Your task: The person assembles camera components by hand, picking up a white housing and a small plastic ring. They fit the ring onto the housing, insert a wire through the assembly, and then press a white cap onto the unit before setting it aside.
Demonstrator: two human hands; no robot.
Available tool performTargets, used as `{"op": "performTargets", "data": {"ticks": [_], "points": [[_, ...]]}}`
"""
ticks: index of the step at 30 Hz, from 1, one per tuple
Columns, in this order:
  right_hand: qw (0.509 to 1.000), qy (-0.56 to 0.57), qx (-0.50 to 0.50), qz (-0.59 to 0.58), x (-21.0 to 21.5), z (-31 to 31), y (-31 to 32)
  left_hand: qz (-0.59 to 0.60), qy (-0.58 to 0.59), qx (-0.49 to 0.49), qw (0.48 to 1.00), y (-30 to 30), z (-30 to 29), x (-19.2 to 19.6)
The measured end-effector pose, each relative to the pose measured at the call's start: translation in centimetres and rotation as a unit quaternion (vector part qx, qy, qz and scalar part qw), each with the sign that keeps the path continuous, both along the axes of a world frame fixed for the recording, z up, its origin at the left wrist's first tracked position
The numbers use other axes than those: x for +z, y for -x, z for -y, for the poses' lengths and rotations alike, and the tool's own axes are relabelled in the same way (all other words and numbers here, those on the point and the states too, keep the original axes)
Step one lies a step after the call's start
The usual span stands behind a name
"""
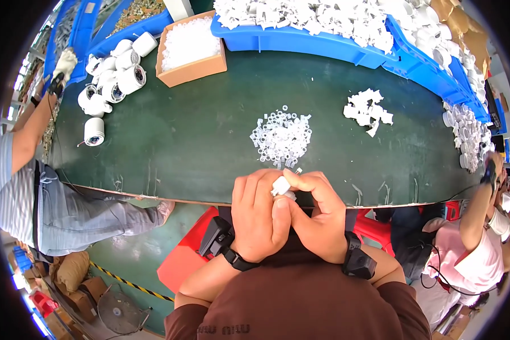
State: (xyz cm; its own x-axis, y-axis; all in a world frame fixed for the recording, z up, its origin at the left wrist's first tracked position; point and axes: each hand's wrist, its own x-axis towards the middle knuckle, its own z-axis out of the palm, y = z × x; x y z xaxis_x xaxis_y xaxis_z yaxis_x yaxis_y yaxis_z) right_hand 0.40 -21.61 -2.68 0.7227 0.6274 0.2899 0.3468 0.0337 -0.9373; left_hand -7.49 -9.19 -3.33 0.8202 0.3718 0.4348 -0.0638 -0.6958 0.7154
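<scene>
A small white plastic part (281, 185) sits between my two hands at the table's front edge. My left hand (257, 218) has its fingers closed around the part, with the thumb pressed near it. From the other side, my right hand (322, 218) pinches the same part between thumb and curled fingers. Much of the piece is hidden by the fingers. Just beyond my fingertips lies a loose pile of small translucent plastic rings (280, 137). Farther right on the green table (198, 147) is a small heap of white plastic pieces (367, 109).
White camera housings (111, 85) cluster at the left beside a cardboard box (191, 51). Blue bins (300, 45) of white parts line the far side. More white parts (469, 136) lie at the right. One co-worker stands left with a gloved hand (65, 63); another sits right.
</scene>
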Motion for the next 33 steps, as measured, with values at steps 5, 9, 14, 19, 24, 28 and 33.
{"op": "performTargets", "data": {"ticks": [5, 9, 14, 19, 24, 28, 33], "points": [[0.978, -0.021, 0.052, -0.201, 0.4, 0.8, -0.1, 0.018, 0.014, -0.003, 1.000, 0.3, -0.3, -0.3], [0.984, -0.019, 0.110, -0.142, -0.3, 1.6, -1.1, 0.029, -0.012, -0.012, 0.999, 0.9, -1.2, 0.0], [0.991, 0.107, -0.068, 0.044, 0.5, 1.3, -5.8, -0.033, -0.079, -0.042, 0.995, 0.5, -2.3, 1.5], [0.974, 0.163, -0.082, 0.137, -1.4, 0.0, -8.4, -0.048, -0.081, -0.037, 0.995, 0.0, -1.7, 1.9], [0.979, 0.129, -0.083, 0.132, -2.0, 0.0, -8.6, -0.046, -0.077, -0.029, 0.996, 0.0, -1.5, 1.8], [0.992, 0.088, -0.085, -0.007, -1.6, 0.2, -8.4, -0.056, -0.083, -0.030, 0.994, -0.4, -1.3, 2.2], [0.952, -0.008, 0.031, -0.305, 1.4, 2.1, -6.1, -0.057, -0.080, -0.033, 0.995, -0.3, -1.5, 1.8]]}}
